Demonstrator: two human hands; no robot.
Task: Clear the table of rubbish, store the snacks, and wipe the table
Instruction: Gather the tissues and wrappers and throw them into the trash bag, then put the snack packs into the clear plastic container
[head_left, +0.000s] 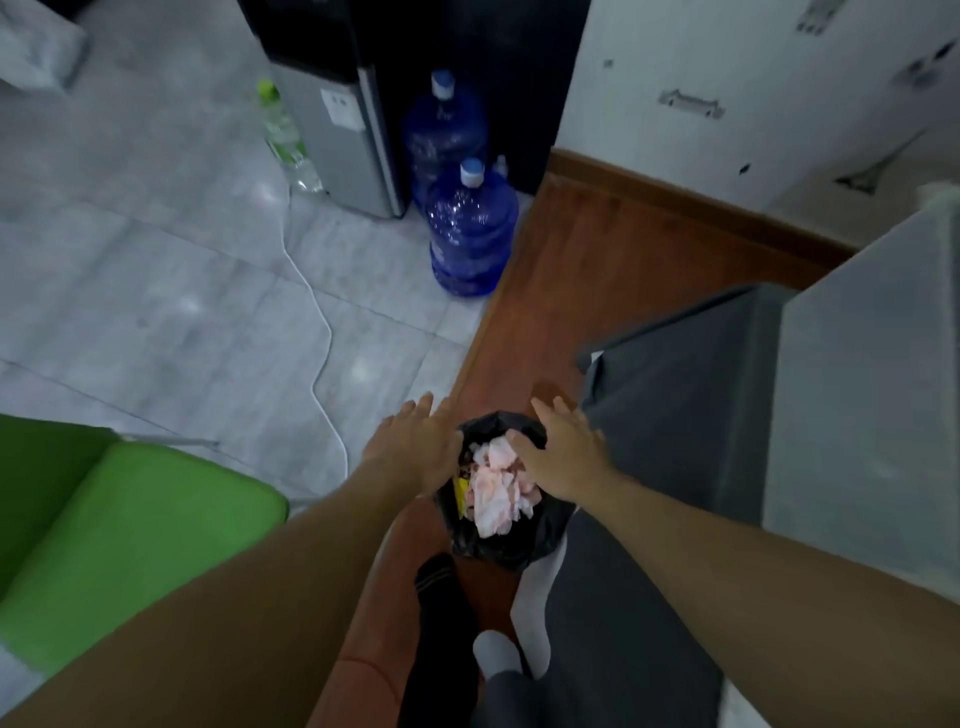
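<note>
while a green seat (119, 525) is sitting at the far left, the left hand (413, 447) is hovering flat with fingers spread beside the black rubbish bag (501, 545) on the floor, crumpled tissue (498, 488) showing inside, and the right hand (563, 449) is reaching over its rim, fingers extended.

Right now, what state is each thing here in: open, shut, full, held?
Black plastic rubbish bag: open-topped, standing on the floor.
Crumpled pale pink paper: heaped inside the bag.
Left hand: fingers straight, at the bag's left edge.
Right hand: fingers straight, over the bag's right edge.
Nearer blue plastic water jug: upright, capped.
Farther blue plastic water jug: upright, capped.
Clear plastic bottle with green cap: upright, capped.
</note>
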